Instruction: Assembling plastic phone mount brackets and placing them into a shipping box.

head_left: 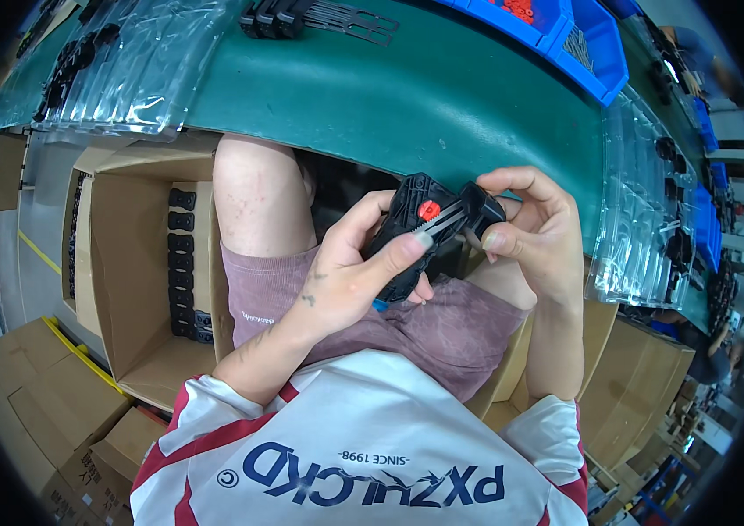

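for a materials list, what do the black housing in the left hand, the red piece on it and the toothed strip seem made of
Black housing: probably molded plastic, mostly matte, judging by its ribbed, recessed surface. Red piece: likely plastic, fairly smooth, by its even color. Toothed strip: perhaps metal, from its gray sheen, though plastic can't be excluded.

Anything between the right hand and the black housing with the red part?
Yes: the black end piece pinched in the right hand, with metal strips reaching over the black housing beside the red part. The left hand holds the housing.
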`<action>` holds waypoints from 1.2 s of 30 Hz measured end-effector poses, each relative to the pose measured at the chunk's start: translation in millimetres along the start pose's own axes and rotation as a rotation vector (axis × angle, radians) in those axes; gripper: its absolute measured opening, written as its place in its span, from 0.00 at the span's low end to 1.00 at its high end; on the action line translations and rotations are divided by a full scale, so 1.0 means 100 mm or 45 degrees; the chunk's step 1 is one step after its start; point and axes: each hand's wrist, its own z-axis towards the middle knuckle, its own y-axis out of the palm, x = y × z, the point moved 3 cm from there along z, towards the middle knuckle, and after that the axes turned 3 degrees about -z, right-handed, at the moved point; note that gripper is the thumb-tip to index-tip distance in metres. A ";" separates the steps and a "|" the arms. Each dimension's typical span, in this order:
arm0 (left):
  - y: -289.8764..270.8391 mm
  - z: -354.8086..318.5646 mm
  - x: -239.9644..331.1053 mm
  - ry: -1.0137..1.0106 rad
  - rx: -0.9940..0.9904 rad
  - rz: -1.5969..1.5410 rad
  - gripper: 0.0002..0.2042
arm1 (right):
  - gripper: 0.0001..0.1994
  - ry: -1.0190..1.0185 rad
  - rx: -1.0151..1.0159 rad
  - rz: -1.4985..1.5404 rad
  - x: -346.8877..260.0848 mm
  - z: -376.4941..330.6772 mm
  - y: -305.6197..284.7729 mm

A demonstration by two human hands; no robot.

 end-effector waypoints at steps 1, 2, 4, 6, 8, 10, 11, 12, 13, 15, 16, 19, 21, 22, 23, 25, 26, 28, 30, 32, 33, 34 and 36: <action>0.00 0.00 0.00 0.006 0.027 0.087 0.17 | 0.24 0.001 0.006 -0.015 0.00 -0.01 0.01; 0.00 -0.01 0.01 0.011 0.053 0.174 0.17 | 0.24 0.001 0.012 -0.030 0.01 -0.01 0.02; -0.01 -0.01 0.00 0.005 0.075 0.164 0.17 | 0.26 0.018 -0.017 0.011 0.03 0.01 0.02; -0.03 -0.01 0.00 -0.009 0.114 0.152 0.17 | 0.28 0.044 -0.073 0.099 0.05 0.03 0.04; -0.03 0.00 0.00 -0.014 0.134 0.146 0.17 | 0.29 0.059 -0.103 0.143 0.07 0.04 0.04; -0.03 0.00 0.01 0.006 0.122 0.166 0.16 | 0.31 0.053 -0.102 0.208 0.08 0.05 0.05; -0.03 0.01 0.02 0.017 0.116 0.176 0.16 | 0.32 0.051 -0.103 0.241 0.08 0.06 0.05; -0.03 0.01 0.03 0.028 0.110 0.187 0.15 | 0.34 0.047 -0.103 0.274 0.08 0.06 0.05; -0.03 0.01 0.04 0.030 0.114 0.190 0.15 | 0.34 0.047 -0.109 0.277 0.08 0.07 0.06; -0.04 0.02 0.06 0.015 0.084 0.176 0.16 | 0.35 0.018 -0.110 0.290 0.07 0.08 0.08; -0.04 0.03 0.07 0.007 0.069 0.169 0.16 | 0.35 0.003 -0.111 0.296 0.06 0.09 0.09; -0.06 0.01 0.05 0.044 0.035 0.075 0.17 | 0.36 -0.002 -0.088 0.277 0.04 0.11 0.12; -0.07 0.00 0.01 0.127 -0.011 -0.105 0.17 | 0.36 0.018 -0.031 0.221 0.01 0.12 0.14; -0.08 -0.01 0.01 0.170 -0.034 -0.194 0.18 | 0.36 0.028 -0.004 0.193 0.00 0.13 0.15; -0.09 -0.01 0.01 0.171 -0.033 -0.193 0.18 | 0.36 0.028 -0.005 0.194 -0.01 0.13 0.16; -0.12 -0.01 0.04 0.151 -0.051 -0.245 0.18 | 0.36 0.023 -0.003 0.156 -0.02 0.16 0.20; -0.14 -0.01 0.05 0.142 -0.060 -0.270 0.18 | 0.36 0.021 -0.003 0.137 -0.03 0.18 0.23; -0.18 -0.03 0.08 0.141 -0.060 -0.289 0.18 | 0.37 0.018 -0.016 0.123 -0.05 0.20 0.29; -0.22 -0.05 0.10 0.076 -0.014 -0.294 0.17 | 0.37 0.021 -0.017 0.089 -0.08 0.20 0.36; -0.24 -0.08 0.13 0.020 0.040 -0.289 0.15 | 0.38 0.017 -0.030 0.064 -0.12 0.19 0.46; -0.25 -0.12 0.14 -0.019 0.105 -0.173 0.13 | 0.38 0.010 -0.033 0.025 -0.11 0.18 0.50; -0.19 -0.17 0.15 -0.062 0.168 -0.061 0.11 | 0.39 -0.002 -0.030 -0.013 -0.15 0.11 0.53; -0.16 -0.18 0.21 -0.009 0.178 -0.082 0.08 | 0.38 -0.063 -0.074 -0.014 -0.22 0.02 0.61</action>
